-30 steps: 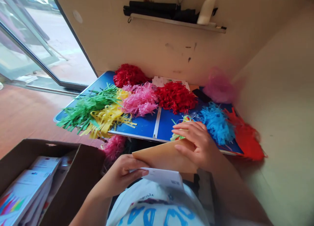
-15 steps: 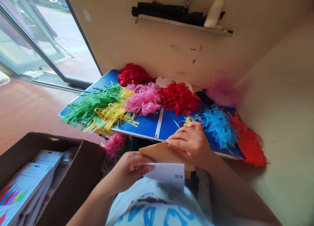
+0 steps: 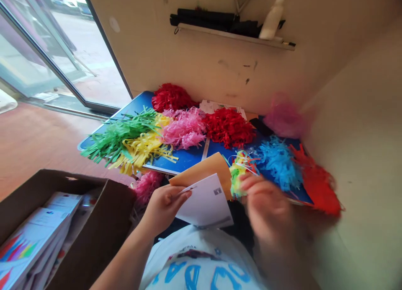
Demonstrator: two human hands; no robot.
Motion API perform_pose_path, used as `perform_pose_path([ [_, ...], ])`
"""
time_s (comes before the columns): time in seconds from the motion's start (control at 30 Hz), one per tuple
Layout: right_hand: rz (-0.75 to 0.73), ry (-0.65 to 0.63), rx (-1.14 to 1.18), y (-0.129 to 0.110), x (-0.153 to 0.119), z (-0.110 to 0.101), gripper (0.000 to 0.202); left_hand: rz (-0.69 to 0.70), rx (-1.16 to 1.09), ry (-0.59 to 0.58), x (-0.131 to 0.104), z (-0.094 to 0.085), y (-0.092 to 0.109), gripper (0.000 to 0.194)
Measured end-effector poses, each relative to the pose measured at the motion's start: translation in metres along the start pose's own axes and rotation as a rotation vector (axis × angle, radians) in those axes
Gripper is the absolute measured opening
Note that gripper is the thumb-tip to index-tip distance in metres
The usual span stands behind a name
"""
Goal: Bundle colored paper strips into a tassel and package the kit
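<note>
My left hand point(image 3: 165, 208) pinches the left edge of a folded card, its thumb lying on the white panel point(image 3: 204, 202). Behind that panel rises the card's brown panel point(image 3: 204, 170), so the fold stands partly open. My right hand point(image 3: 266, 204) is off the card and smeared by motion, its fingertips beside a small bunch of yellow, green and red strips point(image 3: 239, 172). Whether those fingers hold anything cannot be made out. Right of the bunch lies a pile of blue shredded strips point(image 3: 279, 162).
A blue folding table point(image 3: 188, 162) carries green point(image 3: 122, 133), yellow point(image 3: 144, 147), pink point(image 3: 185, 128) and red point(image 3: 230, 128) strip bundles. Orange strips point(image 3: 323, 185) overhang its right end. A cardboard box point(image 3: 97, 227) with printed packets stands at left. Above is a wall shelf point(image 3: 232, 34).
My right hand has let go of the card and moved right and down. The card has tilted up, showing more of its white panel. The multicoloured bunch is now less covered.
</note>
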State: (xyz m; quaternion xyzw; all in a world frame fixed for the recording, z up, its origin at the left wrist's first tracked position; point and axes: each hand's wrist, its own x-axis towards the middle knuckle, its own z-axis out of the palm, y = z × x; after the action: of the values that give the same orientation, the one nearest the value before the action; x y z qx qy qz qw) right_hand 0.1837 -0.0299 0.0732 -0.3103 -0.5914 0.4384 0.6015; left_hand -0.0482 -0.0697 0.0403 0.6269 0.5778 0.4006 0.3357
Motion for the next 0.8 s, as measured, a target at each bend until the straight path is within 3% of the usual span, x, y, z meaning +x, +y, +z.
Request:
perform_pose_path([
  [0.07,0.235,-0.116,0.013,0.009,-0.026,0.021,0.006,-0.012,0.038,0.062,0.001,0.005,-0.003,0.027],
  [0.13,0.423,-0.064,-0.023,0.026,-0.043,0.041,0.010,-0.010,0.053,0.116,0.002,0.009,-0.004,0.026],
  [0.23,0.553,0.056,-0.009,0.050,-0.052,0.057,0.015,-0.004,0.046,0.154,0.001,0.014,-0.003,0.023],
  [0.8,0.559,0.130,-0.100,0.060,-0.045,0.062,0.019,-0.013,0.021,0.134,-0.003,0.021,-0.004,0.024],
])
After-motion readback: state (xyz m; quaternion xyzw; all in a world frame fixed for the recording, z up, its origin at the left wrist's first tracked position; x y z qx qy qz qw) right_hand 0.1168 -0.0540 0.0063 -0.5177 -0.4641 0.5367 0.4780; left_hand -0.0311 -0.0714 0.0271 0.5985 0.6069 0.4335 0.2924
